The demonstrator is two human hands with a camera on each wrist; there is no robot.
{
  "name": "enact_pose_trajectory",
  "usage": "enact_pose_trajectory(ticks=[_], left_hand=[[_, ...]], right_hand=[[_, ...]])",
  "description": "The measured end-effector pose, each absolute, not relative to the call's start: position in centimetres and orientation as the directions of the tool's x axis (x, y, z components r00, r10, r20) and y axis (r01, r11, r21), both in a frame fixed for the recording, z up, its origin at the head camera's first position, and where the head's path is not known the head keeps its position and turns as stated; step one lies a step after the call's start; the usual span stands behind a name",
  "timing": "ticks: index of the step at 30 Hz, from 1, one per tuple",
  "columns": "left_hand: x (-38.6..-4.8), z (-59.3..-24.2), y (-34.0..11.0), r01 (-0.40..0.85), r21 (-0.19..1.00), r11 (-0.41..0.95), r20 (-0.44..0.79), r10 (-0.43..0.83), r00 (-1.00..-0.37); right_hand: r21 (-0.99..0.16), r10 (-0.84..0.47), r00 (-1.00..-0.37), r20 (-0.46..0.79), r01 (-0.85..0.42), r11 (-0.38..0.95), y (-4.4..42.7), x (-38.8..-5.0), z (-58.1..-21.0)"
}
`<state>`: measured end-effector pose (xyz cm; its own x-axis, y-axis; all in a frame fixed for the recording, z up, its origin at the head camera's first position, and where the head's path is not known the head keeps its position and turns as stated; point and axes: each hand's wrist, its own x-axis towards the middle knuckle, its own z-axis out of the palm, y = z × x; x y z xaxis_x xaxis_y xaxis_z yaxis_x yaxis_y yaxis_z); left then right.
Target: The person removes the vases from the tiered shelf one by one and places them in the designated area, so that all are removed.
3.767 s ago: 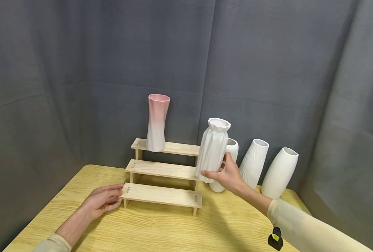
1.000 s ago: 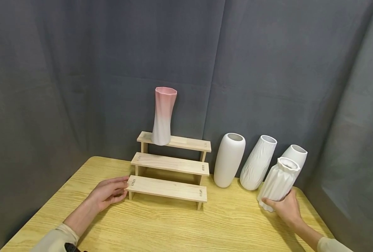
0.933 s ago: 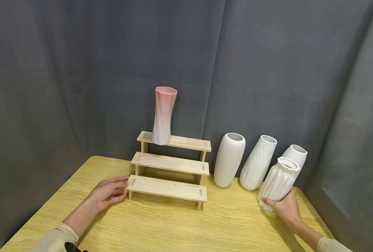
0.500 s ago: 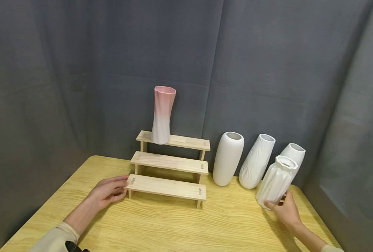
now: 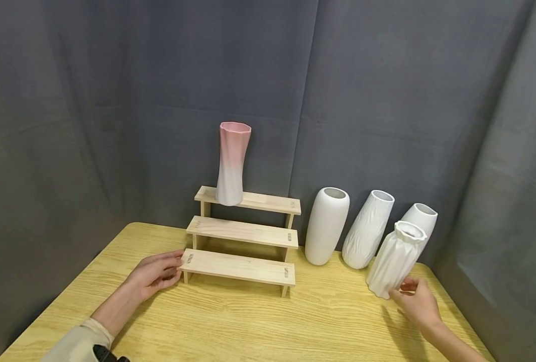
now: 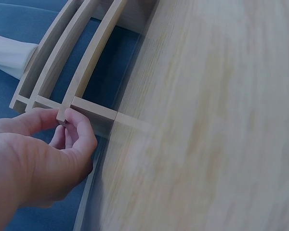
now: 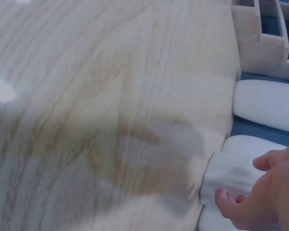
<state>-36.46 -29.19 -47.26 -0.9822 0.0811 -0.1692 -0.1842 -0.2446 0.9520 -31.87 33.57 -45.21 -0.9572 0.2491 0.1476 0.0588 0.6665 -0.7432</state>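
Observation:
My left hand (image 5: 155,274) pinches the left front corner of a three-step wooden display stand (image 6: 94,53), thumb and forefinger on the lowest board. On the top step stands a pink-to-white vase (image 5: 233,166). At the right, my right hand (image 5: 417,301) has its fingers loosely spread beside the lower part of a pleated white vase (image 5: 395,261); whether a fingertip touches it I cannot tell. In the right wrist view the thumb and fingers stand apart near the pleated vase (image 7: 226,175). That vase is upright on the table, partly covering another white vase (image 5: 421,217).
Behind the pleated vase and to its left are a leaf-textured white vase (image 5: 368,231) and a smooth white vase (image 5: 326,229). The yellow wooden table (image 5: 249,327) ends at a grey curtain (image 5: 362,90) at the back and sides.
The pleated vase was carried from beside the stand to the table's right side and set down. My right hand has loosened its grip and drawn back slightly. My left hand stays on the stand.

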Motion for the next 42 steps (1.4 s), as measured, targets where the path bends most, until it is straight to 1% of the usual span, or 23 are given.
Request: enact_pose_trajectory(ticks=[4,15,22,27,35,42], left_hand=[[-36.5,-47.3,-29.2,-0.186,0.952,-0.245,-0.173,0.074,-0.982],[-36.6,-47.2,-29.0,-0.180,0.953,-0.244,-0.166,0.080,-0.983],[-36.6,-47.2,-29.1,-0.184,0.954,-0.237,-0.173,0.067,-0.983],[-36.6,-47.1,-29.2,-0.182,0.953,-0.243,-0.170,0.069,-0.983],[-36.6,-47.1,-29.2,-0.178,0.953,-0.245,-0.167,0.063,-0.984],[-36.8,-47.3,-29.2,-0.178,0.953,-0.245,-0.168,0.062,-0.984]], right_hand=[[-0.758,0.248,-0.957,0.151,0.049,0.650,32.9,-31.5,-44.5],[-0.806,0.195,-0.959,0.207,-0.054,0.590,30.6,-30.5,-42.2],[-0.820,0.205,-0.953,0.223,-0.070,0.568,27.9,-30.3,-40.5],[-0.837,0.180,-0.953,0.242,-0.111,0.536,26.2,-30.4,-39.4],[-0.843,0.133,-0.954,0.267,-0.164,0.512,23.8,-30.7,-38.9],[-0.847,0.110,-0.962,0.251,-0.164,0.505,22.3,-31.1,-38.6]])
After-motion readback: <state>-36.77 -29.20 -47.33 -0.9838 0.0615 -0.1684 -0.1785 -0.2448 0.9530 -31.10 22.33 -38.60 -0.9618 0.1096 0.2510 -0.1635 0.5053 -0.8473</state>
